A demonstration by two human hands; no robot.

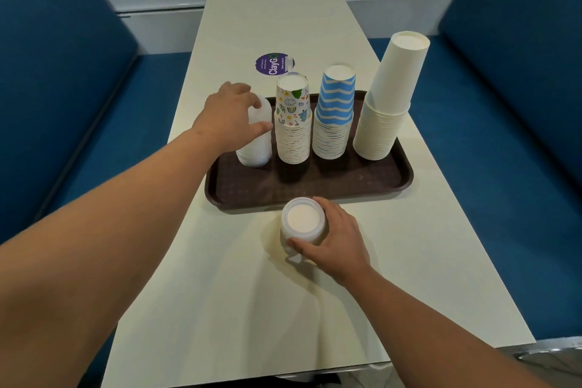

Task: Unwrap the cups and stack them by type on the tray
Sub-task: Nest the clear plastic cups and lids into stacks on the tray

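Left hand (231,116) grasps translucent plastic cup stack (256,135) on brown tray (315,192); right hand (333,241) grasps second plastic stack (303,224) on white bench (283,309). Best lifted straight, nested squarely, tray stack steadied.

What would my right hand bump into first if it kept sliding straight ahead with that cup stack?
Probably the near rim of the brown tray: the right hand grips the translucent cup stack on the table just short of it.
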